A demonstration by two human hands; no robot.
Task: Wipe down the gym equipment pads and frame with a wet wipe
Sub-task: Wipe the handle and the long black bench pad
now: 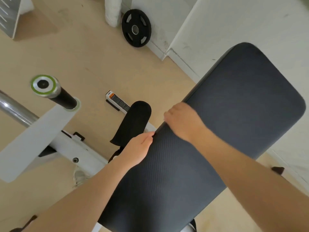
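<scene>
Far left: chrome bar [15, 110] with a black sleeve and green-ringed steel end cap [43, 84], resting on the white painted frame [66, 144]. Centre: black foam roller [133, 121], cylindrical, matte. Far centre: black rubber weight plate [136, 27] leaning at the wall. Left hand [137, 149] rests on the near-left edge of the dark textured bench pad [225, 118], fingers curled over the rim. Right hand [182, 121], blurred, curls at the same edge; its contents cannot be determined. No wipe is discernible.
</scene>
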